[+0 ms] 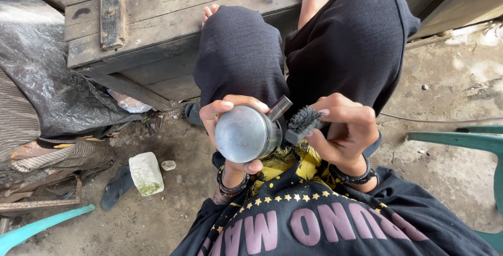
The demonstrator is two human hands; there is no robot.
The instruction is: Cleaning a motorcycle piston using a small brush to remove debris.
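The round metal piston (244, 133) is pinched in the left hand (226, 130) grip, crown toward the camera. The wire brush (304, 121) is clamped in the right hand (343, 130) at 3 o'clock, bristles just beside the piston's side wall.

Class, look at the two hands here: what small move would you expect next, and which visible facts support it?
Probably the right hand draws the wire brush across the side of the round metal part. The left hand grips that part with its flat face toward the camera, and the dark bristles already sit right at its edge, so a short scrubbing stroke seems likeliest.
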